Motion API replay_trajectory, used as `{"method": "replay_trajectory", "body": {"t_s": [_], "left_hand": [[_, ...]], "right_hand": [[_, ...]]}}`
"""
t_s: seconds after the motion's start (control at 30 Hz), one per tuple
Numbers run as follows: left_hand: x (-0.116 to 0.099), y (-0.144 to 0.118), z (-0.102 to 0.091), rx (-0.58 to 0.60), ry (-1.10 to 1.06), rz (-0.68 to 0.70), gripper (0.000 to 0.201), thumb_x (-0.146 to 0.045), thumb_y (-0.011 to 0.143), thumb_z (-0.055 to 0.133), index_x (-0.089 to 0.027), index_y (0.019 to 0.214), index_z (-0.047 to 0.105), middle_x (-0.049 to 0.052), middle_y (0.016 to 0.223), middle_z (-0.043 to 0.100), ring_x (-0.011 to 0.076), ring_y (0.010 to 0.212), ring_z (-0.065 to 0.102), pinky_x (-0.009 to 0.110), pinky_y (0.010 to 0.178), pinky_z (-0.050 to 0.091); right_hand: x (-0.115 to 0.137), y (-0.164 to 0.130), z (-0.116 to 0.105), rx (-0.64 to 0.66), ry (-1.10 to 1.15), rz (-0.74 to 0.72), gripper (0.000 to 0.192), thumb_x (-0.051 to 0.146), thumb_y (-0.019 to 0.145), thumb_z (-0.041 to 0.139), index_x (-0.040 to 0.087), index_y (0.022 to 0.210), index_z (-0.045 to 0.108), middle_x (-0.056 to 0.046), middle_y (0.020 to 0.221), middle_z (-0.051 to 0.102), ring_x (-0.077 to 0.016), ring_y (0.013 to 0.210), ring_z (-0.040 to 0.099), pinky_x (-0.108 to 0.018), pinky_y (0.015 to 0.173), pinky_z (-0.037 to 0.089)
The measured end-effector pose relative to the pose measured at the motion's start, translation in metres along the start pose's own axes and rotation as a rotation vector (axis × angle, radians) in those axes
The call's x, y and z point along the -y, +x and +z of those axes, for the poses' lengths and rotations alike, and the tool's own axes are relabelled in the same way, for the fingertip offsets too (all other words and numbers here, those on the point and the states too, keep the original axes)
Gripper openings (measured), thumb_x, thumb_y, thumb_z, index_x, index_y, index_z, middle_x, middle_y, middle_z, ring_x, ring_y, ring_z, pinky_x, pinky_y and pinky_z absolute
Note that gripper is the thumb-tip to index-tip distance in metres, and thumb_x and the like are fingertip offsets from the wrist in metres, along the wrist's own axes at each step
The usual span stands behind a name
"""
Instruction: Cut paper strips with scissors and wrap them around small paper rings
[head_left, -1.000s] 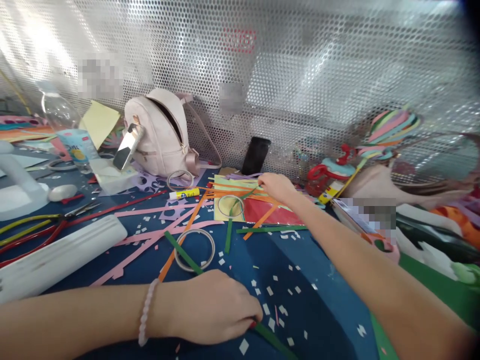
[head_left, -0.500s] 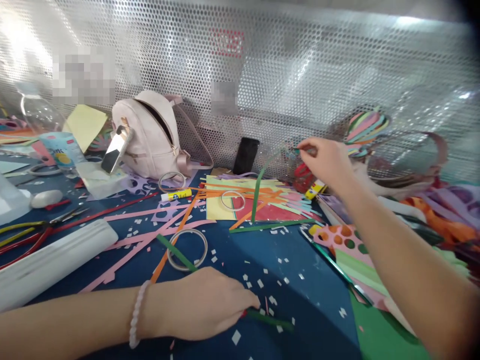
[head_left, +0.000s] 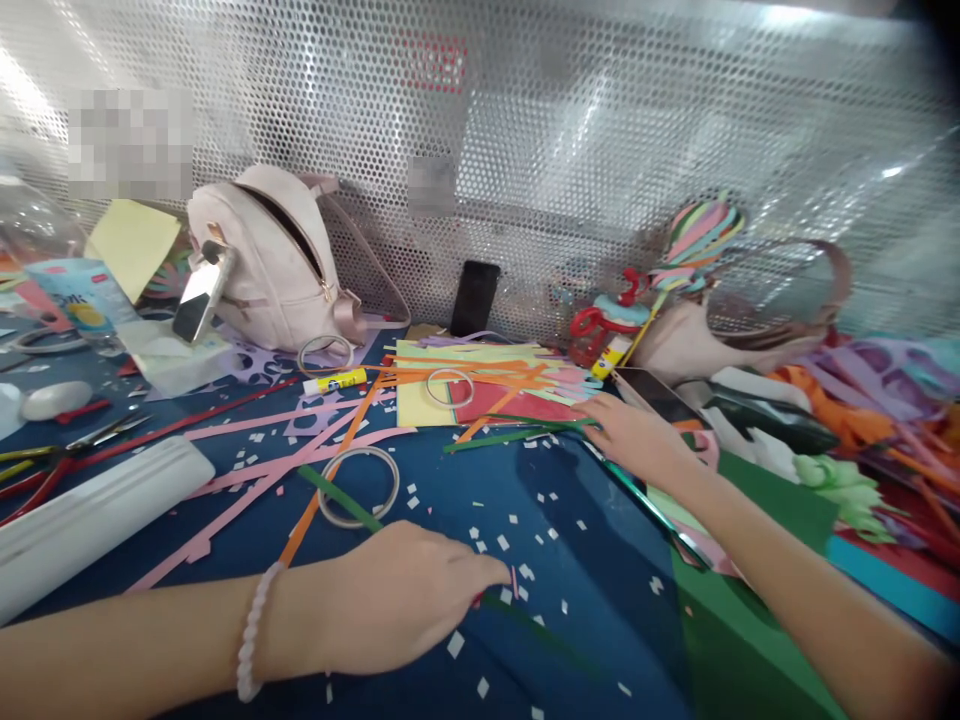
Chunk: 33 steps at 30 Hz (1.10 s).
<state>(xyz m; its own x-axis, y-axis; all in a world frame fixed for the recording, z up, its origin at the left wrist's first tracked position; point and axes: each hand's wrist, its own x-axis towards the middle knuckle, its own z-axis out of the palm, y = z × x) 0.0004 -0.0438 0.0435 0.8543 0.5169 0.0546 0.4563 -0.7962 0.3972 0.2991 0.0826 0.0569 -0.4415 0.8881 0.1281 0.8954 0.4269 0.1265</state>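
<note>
My left hand (head_left: 405, 600) rests low on the blue table (head_left: 585, 560), a bead bracelet on its wrist. Its fingertips pinch the near end of a dark green paper strip (head_left: 536, 628), which lies blurred along the table to the right. My right hand (head_left: 637, 438) reaches across from the right and lies low over the table. Its fingers close on the right end of a thin green paper strip (head_left: 495, 437), which lies beside a pile of yellow, red and orange paper (head_left: 480, 385).
A pink backpack (head_left: 270, 260) and a black phone (head_left: 474, 298) lean on the perforated metal wall (head_left: 525, 120). A glue stick (head_left: 334, 381), tape rings (head_left: 358, 487), pliers (head_left: 90, 435), a white tube (head_left: 97, 510) and pink strips lie left. Green card (head_left: 735, 620) and craft clutter fill the right.
My right hand took a green strip from the paper pile, lifted it toward the wall, then brought it down to the table. The view shifted left. My left hand stayed in place.
</note>
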Motion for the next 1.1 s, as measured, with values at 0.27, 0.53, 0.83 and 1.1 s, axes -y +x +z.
{"method": "replay_trajectory", "body": {"t_s": [0.27,0.53,0.83,1.1], "left_hand": [[-0.001,0.005,0.004,-0.016,-0.041,-0.163,0.024,-0.017,0.091,0.034,-0.022,0.112,0.044,0.001,0.085,0.068,0.0179,0.073,0.066,0.024,0.06,0.046],[0.008,0.006,0.003,-0.059,-0.04,-0.158,0.026,-0.02,0.091,0.037,-0.026,0.117,0.042,-0.001,0.087,0.068,0.0172,0.076,0.067,0.024,0.062,0.045],[0.011,0.008,0.006,-0.103,-0.013,-0.115,0.025,-0.022,0.092,0.039,-0.027,0.116,0.04,-0.003,0.087,0.068,0.0162,0.075,0.065,0.024,0.063,0.043],[0.029,0.01,0.0,-0.078,0.013,-0.236,0.029,-0.023,0.092,0.037,-0.026,0.12,0.043,-0.002,0.083,0.068,0.0164,0.074,0.064,0.026,0.064,0.042]], "right_hand": [[0.113,-0.049,-0.042,0.389,0.542,-0.419,0.01,0.023,0.085,0.053,0.022,0.083,0.063,0.002,0.078,0.068,-0.0147,0.073,0.061,-0.025,0.069,0.043],[0.094,-0.053,-0.042,0.428,0.553,-0.316,0.012,0.018,0.086,0.05,0.022,0.084,0.061,0.003,0.08,0.065,-0.0138,0.075,0.059,-0.024,0.067,0.04],[0.104,-0.055,-0.041,0.443,0.54,-0.391,0.016,0.012,0.085,0.051,0.022,0.08,0.063,0.003,0.079,0.065,-0.0128,0.076,0.06,-0.023,0.07,0.04],[0.023,-0.048,-0.027,0.592,0.29,-0.164,0.019,0.011,0.072,0.049,0.025,0.075,0.062,0.0,0.076,0.064,-0.0169,0.068,0.059,-0.024,0.054,0.036]]}}
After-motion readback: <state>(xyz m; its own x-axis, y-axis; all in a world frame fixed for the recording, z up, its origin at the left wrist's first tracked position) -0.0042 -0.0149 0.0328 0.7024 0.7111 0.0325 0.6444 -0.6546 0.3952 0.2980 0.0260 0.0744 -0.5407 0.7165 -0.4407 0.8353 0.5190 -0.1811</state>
